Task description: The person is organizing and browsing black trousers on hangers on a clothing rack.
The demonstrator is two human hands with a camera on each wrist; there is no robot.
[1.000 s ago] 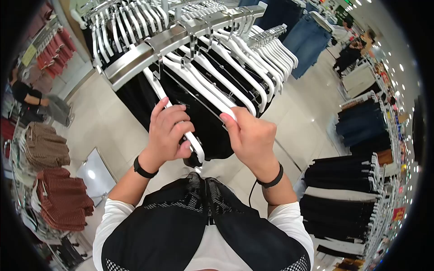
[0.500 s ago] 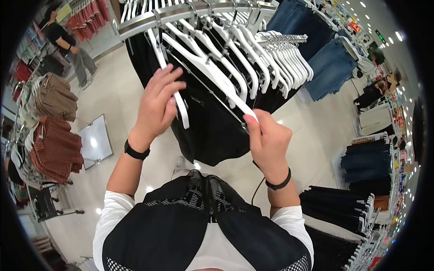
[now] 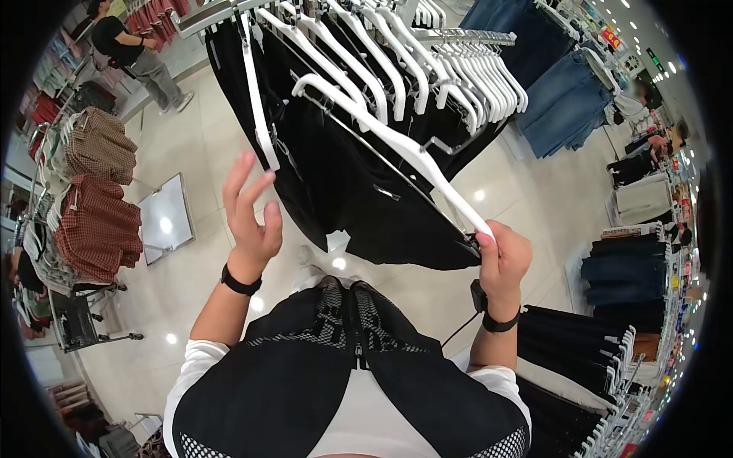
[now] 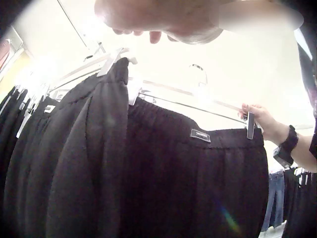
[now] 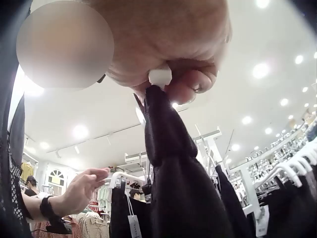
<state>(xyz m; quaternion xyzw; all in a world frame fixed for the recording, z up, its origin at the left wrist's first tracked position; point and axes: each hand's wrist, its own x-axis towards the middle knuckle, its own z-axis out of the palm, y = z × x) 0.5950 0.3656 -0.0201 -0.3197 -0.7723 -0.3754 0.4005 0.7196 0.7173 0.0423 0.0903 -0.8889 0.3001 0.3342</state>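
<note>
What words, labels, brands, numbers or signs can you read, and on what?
No text reads reliably.
Waistband label on black garment, left wrist view: too blurred.
String tag, right wrist view: too blurred.
White tag, lower right there: too blurred.
Red sign, upper right of head view: too small.
Green sign, same area: too small.

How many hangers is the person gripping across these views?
1: a white hanger, one end in the right hand, with a black garment clipped to it. The left hand grips none. No second hanger shows in either hand.
</note>
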